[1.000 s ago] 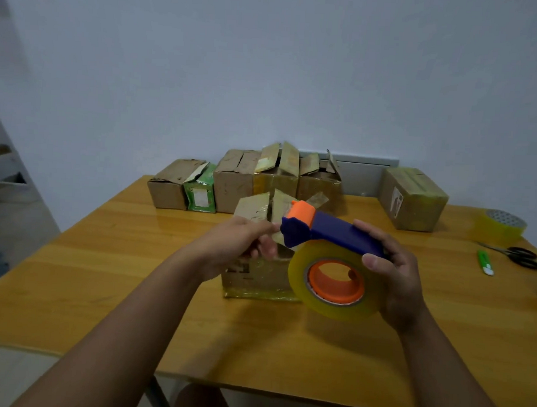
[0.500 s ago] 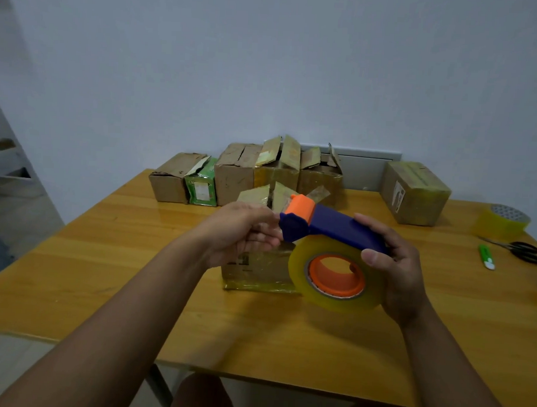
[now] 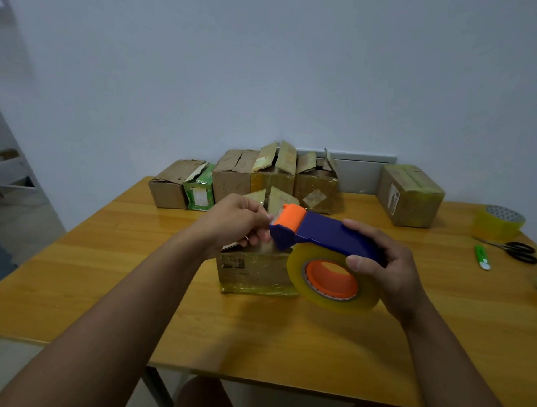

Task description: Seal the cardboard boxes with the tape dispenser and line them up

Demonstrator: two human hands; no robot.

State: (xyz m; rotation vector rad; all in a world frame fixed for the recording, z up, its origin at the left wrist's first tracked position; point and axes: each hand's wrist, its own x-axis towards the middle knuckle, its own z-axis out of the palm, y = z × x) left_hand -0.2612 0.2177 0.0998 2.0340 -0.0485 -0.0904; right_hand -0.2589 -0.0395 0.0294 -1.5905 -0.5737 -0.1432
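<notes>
My right hand [image 3: 384, 270] grips the blue handle of the tape dispenser [image 3: 324, 233], which has an orange head and a clear tape roll [image 3: 331, 283] on an orange hub. My left hand [image 3: 235, 223] pinches the free tape end at the orange head. Just behind them stands a small cardboard box [image 3: 252, 273] with its top flaps up. Several open boxes [image 3: 231, 180] stand in a row at the table's far edge. A taped box [image 3: 410, 194] sits apart at the far right.
A spare tape roll [image 3: 498, 222], black scissors [image 3: 517, 251] and a green utility knife [image 3: 481, 257] lie at the right of the wooden table [image 3: 104, 273]. A grey wall rises behind the boxes. My knees show below the near edge.
The dispenser has tilted a little, its head rising. My left fingers have closed in on the tape end at the orange head. The boxes have not moved.
</notes>
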